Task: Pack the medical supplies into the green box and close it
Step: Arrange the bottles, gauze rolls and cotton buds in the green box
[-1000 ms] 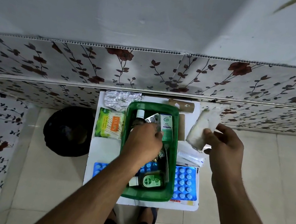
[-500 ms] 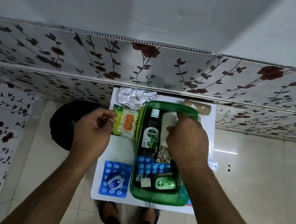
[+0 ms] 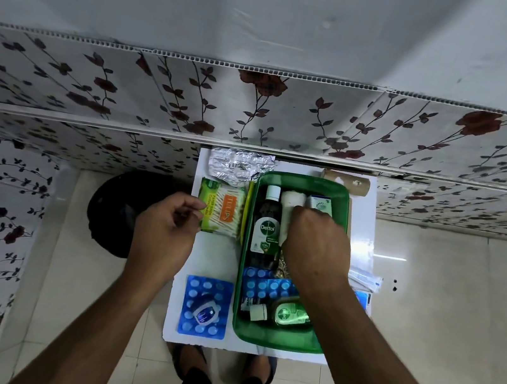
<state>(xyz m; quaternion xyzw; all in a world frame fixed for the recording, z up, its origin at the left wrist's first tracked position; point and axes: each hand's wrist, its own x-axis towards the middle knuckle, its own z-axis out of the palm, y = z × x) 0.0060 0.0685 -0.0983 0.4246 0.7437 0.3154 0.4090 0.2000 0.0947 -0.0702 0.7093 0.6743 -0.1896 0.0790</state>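
Bare strip of small white tabletop (image 3: pixel 218 259) open between green plastic box (image 3: pixel 279 342) and left edge, bounded behind by green cotton-swab packet (image 3: pixel 220 211) and in front by blue blister sheet (image 3: pixel 205 308) carrying a small blue-lidded jar (image 3: pixel 206 312). Box interior crowded: dark Dettol bottle (image 3: pixel 266 227), white gauze roll (image 3: pixel 289 207), blue tablet strips (image 3: pixel 264 284), green round container (image 3: pixel 289 313). Right hand (image 3: pixel 316 246) blocking box centre. Far edge obstructed by crumpled foil pack (image 3: pixel 239 166) and brown cardboard tube (image 3: pixel 346 181).
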